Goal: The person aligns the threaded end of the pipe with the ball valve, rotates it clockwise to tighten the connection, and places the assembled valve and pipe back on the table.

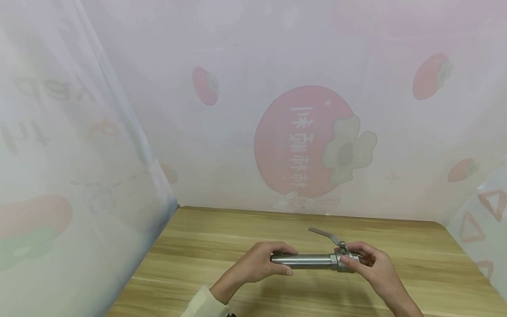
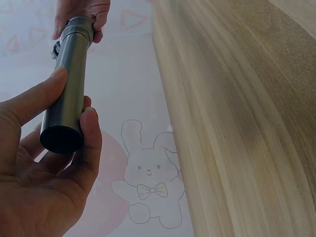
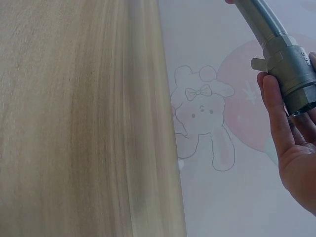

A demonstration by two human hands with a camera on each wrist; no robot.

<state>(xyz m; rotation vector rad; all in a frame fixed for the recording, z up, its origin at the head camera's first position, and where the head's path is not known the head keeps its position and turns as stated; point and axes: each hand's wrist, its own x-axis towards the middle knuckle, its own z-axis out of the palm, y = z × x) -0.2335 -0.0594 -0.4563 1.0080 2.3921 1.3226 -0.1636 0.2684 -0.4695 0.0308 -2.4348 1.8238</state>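
A shiny metal pipe [image 1: 309, 261] joins a ball valve [image 1: 343, 262] at its right end, and both are held level above the table. My left hand [image 1: 263, 264] grips the pipe's left end between thumb and fingers; in the left wrist view the pipe [image 2: 71, 84] points its round end toward the camera. My right hand [image 1: 374, 268] holds the valve body by its sides. The flat lever handle [image 1: 322, 232] rises from the valve's top and slants to the left. In the right wrist view, the valve [image 3: 291, 74] shows its hexagonal end beside the fingers.
A wood-grain table [image 1: 206, 237] lies beneath both hands. Behind it hangs a pale curtain [image 1: 229, 145] with printed strawberries, and another pale sheet [image 1: 79, 154] closes the left side. More printed cloth [image 1: 475, 229] borders the right.
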